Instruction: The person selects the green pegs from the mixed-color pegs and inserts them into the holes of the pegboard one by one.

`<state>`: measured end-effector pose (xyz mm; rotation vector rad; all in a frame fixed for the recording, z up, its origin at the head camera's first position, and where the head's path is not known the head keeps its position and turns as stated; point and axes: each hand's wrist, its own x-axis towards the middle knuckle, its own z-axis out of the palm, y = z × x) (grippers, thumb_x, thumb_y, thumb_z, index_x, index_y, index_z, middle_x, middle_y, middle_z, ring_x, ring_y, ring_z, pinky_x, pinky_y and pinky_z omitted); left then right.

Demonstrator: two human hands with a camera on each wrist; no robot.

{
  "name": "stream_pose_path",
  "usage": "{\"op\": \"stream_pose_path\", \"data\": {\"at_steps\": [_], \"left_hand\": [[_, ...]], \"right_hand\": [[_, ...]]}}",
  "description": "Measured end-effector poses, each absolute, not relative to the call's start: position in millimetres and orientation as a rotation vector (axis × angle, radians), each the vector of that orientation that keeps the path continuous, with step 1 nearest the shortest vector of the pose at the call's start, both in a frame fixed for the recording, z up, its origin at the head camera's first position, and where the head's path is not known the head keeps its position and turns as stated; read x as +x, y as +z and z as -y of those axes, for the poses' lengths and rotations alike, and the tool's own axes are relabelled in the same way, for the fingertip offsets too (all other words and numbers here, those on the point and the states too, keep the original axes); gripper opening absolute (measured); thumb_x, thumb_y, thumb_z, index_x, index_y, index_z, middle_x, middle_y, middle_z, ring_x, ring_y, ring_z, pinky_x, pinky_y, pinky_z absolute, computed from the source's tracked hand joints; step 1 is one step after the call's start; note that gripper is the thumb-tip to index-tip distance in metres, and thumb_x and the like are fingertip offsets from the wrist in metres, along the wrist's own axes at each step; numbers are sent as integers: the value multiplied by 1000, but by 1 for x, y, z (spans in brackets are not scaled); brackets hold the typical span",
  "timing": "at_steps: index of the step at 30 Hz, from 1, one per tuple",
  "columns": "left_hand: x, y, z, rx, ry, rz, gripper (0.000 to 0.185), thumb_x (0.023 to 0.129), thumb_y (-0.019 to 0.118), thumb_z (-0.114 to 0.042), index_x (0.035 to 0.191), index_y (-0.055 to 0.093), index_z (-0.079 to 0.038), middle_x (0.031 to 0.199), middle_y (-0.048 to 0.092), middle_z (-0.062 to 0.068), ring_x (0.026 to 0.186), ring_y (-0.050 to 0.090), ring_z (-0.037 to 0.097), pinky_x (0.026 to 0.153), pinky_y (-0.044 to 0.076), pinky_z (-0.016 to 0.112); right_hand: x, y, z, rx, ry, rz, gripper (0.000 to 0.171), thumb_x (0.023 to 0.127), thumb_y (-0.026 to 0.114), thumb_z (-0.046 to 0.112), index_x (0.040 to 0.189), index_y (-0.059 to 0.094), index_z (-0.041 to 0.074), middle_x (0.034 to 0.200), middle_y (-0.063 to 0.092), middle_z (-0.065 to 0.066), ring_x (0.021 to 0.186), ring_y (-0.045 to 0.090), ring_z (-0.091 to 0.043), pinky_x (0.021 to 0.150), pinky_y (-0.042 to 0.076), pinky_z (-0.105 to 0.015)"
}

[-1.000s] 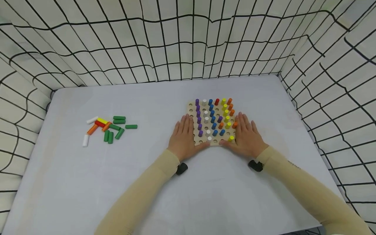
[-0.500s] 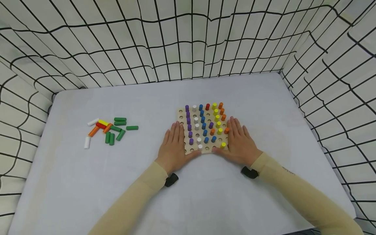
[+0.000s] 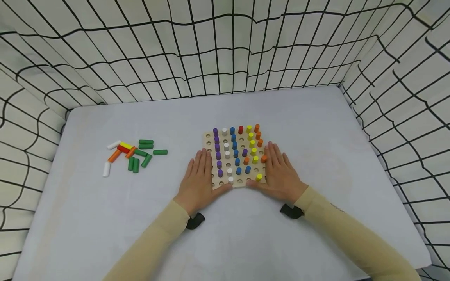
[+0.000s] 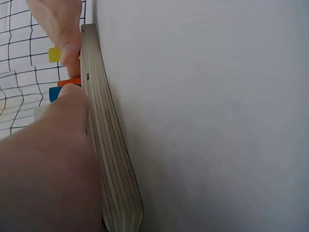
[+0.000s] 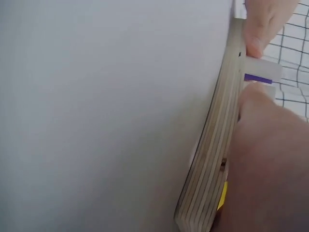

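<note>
A wooden pegboard (image 3: 207, 139) lies on the table, its thick layered edge (image 4: 107, 130) showing in both wrist views. Upright pegs stand in it: a purple column (image 3: 216, 148), white pegs (image 3: 226, 146), blue pegs (image 3: 234, 146), yellow pegs (image 3: 252, 144), orange pegs (image 3: 258, 135) and one red peg (image 3: 240, 130). Some holes hold no peg. My left hand (image 3: 197, 181) rests along the board's left side, fingers straight, thumb on the near edge. On the opposite side, my right hand (image 3: 284, 177) lies the same way. Each hand covers part of its side.
Loose pegs lie in a group at the table's left: several green pegs (image 3: 145, 141), white (image 3: 106, 169), orange (image 3: 114, 156), yellow (image 3: 125, 145) and red (image 3: 123, 149) ones. Black wire mesh (image 3: 218, 50) borders the back and sides of the white table (image 3: 88, 226).
The pegboard has slid left and a little nearer to me, with both hands moving along at its sides. The loose pegs stay where they were.
</note>
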<state>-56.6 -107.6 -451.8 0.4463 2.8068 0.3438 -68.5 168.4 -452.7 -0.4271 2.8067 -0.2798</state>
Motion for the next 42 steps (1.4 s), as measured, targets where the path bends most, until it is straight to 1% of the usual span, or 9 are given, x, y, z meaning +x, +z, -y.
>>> {"op": "stream_pose_path", "data": {"at_steps": [7,14,22,25,28,33,35,40,42], "left_hand": [[-55,-455,119,448,380,-2820,119,91,47,-82,165,2,0,175,-6,18,165,-7,35,136,5,53],[-60,-456,114,480,425,-2806,118,91,47,-82,165,1,-3,175,-7,15,165,-8,34,136,4,51],[-62,-455,110,486,434,-2796,117,91,50,-81,165,3,-4,176,-5,14,164,-8,35,136,5,52],[-61,-456,112,478,441,-2802,118,90,50,-82,165,4,-3,176,-4,15,164,-8,35,135,6,53],[-62,-456,113,471,453,-2807,119,89,49,-83,165,4,-4,176,-4,14,164,-9,35,135,7,52],[-64,-456,116,465,465,-2801,119,89,50,-84,166,3,-5,176,-5,13,164,-11,34,136,7,51],[-63,-457,119,469,484,-2790,119,89,51,-83,166,3,-6,176,-5,12,164,-12,33,136,7,50],[-61,-458,132,472,552,-2764,117,88,56,-81,167,5,-10,177,-4,8,164,-14,32,136,9,50],[-61,-458,137,477,582,-2761,116,88,59,-78,167,8,-11,177,-1,8,164,-13,33,135,11,52]], "right_hand": [[-68,-454,-161,-424,-333,-2791,125,89,49,83,164,-3,-2,175,-9,-19,164,-3,-39,132,13,-63],[-72,-462,-177,-417,-424,-2761,125,88,50,84,165,-6,4,175,-11,-14,165,-5,-37,133,7,-63],[-74,-465,-196,-448,-528,-2755,125,85,57,84,167,0,8,176,-5,-12,164,-6,-38,132,3,-66],[-77,-465,-201,-485,-500,-2782,126,81,60,86,167,6,12,177,0,-12,165,-1,-37,131,4,-68],[-81,-463,-206,-555,-530,-2808,128,75,71,82,167,13,13,177,9,-12,164,10,-36,131,8,-68],[-86,-459,-211,-527,-741,-2756,137,64,89,70,167,15,19,176,15,-5,161,20,-34,130,25,-61],[-86,-460,-212,-468,-851,-2715,139,61,93,65,167,15,22,174,21,-6,157,31,-34,126,35,-56],[-86,-464,-213,-398,-1129,-2612,139,58,99,49,167,17,22,161,39,-8,132,62,-29,113,53,-46],[-85,-466,-214,-400,-1208,-2580,137,60,100,45,167,18,22,160,39,-8,125,66,-26,109,56,-43]]}}
